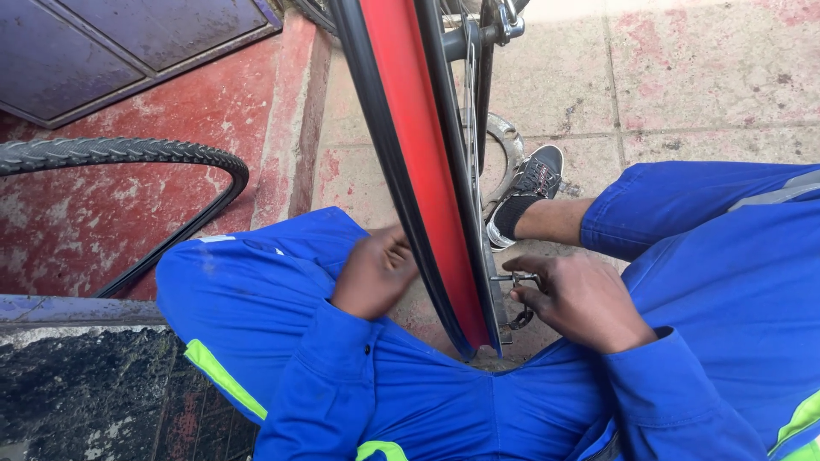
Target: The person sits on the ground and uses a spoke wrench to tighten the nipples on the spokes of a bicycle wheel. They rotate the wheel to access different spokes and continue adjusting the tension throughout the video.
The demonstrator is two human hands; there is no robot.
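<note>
Red rim [418,137]: L hand [373,275] fingers curled on it, R hand [581,299] fingers pinching valve [511,277]

Your wheel rim [427,162]: cut off at twelve o'clock. Loose tyre [128,154]: cropped at nine o'clock. Your left hand [373,273]: fingertips hidden behind rim.

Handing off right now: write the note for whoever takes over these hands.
Left hand: closed against the left side of the wheel rim, red rim tape showing.
Right hand: fingers pinching the small metal valve on the rim's right side.
The rim stands upright between the knees, with no tyre on it.
Removed tyre lies on the red step, left.
Left: tyre not yet refitted.
</note>
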